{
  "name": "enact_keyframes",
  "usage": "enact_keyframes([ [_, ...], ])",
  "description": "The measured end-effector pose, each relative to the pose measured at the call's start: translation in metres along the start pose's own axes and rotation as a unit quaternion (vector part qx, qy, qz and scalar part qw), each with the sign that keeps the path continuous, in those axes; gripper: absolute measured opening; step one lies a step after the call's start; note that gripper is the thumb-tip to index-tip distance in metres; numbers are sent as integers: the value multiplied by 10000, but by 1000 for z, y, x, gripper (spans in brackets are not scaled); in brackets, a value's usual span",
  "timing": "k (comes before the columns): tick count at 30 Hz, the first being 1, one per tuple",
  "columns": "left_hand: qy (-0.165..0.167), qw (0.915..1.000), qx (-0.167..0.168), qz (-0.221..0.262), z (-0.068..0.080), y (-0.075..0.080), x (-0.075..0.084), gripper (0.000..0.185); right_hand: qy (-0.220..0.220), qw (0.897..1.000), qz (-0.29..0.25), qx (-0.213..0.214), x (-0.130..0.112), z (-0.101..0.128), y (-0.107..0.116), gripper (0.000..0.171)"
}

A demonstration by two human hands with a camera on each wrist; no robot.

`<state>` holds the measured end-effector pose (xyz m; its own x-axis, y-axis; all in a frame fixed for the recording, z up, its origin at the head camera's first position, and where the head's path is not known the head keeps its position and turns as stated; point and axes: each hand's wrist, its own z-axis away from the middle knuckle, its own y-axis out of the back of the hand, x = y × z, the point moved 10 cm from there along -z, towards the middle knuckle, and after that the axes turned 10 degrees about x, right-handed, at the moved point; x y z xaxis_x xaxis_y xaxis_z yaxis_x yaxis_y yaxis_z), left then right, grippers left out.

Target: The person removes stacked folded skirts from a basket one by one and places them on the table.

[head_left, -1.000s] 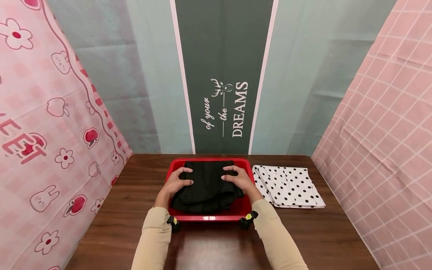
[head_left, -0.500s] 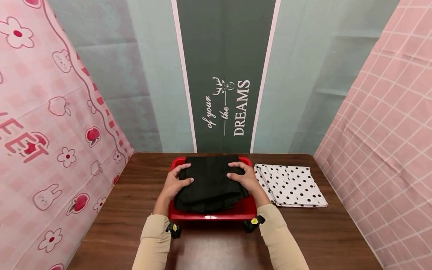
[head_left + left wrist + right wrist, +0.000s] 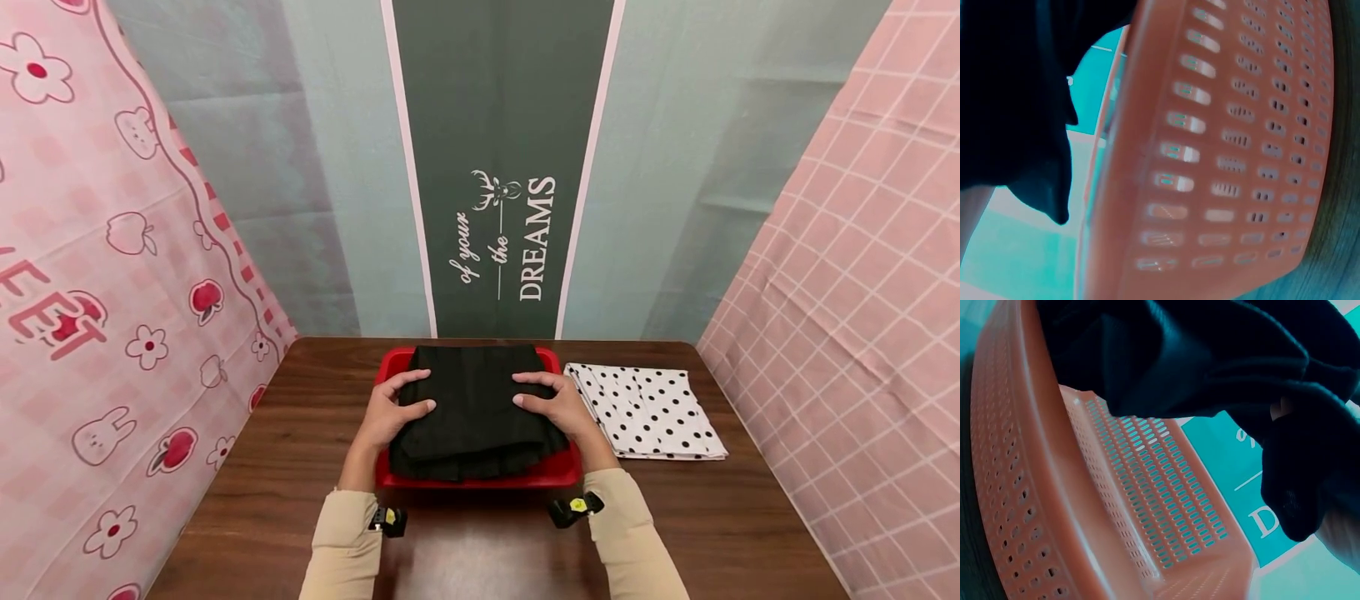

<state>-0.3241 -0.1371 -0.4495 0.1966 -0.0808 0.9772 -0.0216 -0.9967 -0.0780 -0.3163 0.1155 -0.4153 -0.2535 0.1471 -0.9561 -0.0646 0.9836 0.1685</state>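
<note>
While both hands grip it from opposite sides, the folded black garment [image 3: 472, 408] sits above the red perforated basket [image 3: 390, 367], which stands at the middle of the desk [image 3: 300, 500] close to the back wall. The left hand [image 3: 390, 412] holds the garment's left edge, thumb lying on top and the other fingers tucked beneath the fabric; the right hand [image 3: 558, 407] mirrors it on the right edge, thumb on top, fingers curled under. Seen from the right wrist, the black cloth [image 3: 1210, 362] hangs clear above the basket's slotted floor [image 3: 1166, 500] with a gap between them, so the bundle appears lifted rather than resting inside; the left wrist view shows the same dark fabric [image 3: 1016, 94] drooping past the basket's outer wall [image 3: 1229, 156].

Relative to the basket, the garment's long axis runs front to back, from the back rim toward the person, with its loose layered edge overhanging the near rim. Each hand is level with the other at the bundle's middle, neither nearer than its partner. Just right of the basket, touching or almost touching its wall, a folded white polka-dot cloth [image 3: 645, 412] lies flat on the desk.
</note>
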Motion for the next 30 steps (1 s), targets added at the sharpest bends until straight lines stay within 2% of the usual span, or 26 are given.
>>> enact_keyframes([
  [6,116,9990,182,-401,2,0,1,46,-271,9991,257,183,0,6,6,35],
  [11,275,9967,384,-660,5,1,-2,45,-274,9988,372,189,4,8,7,35],
  [17,336,9977,342,-479,7,-3,-2,48,-457,9985,119,291,33,4,12,36],
  [19,357,9981,335,-376,9,-7,0,48,-498,9983,-21,312,38,5,16,37],
  [23,369,9986,333,-179,16,-18,5,45,-504,9982,-131,299,26,14,25,38],
  [30,232,9994,202,-131,20,-48,11,45,-506,9970,-283,521,32,22,54,40],
])
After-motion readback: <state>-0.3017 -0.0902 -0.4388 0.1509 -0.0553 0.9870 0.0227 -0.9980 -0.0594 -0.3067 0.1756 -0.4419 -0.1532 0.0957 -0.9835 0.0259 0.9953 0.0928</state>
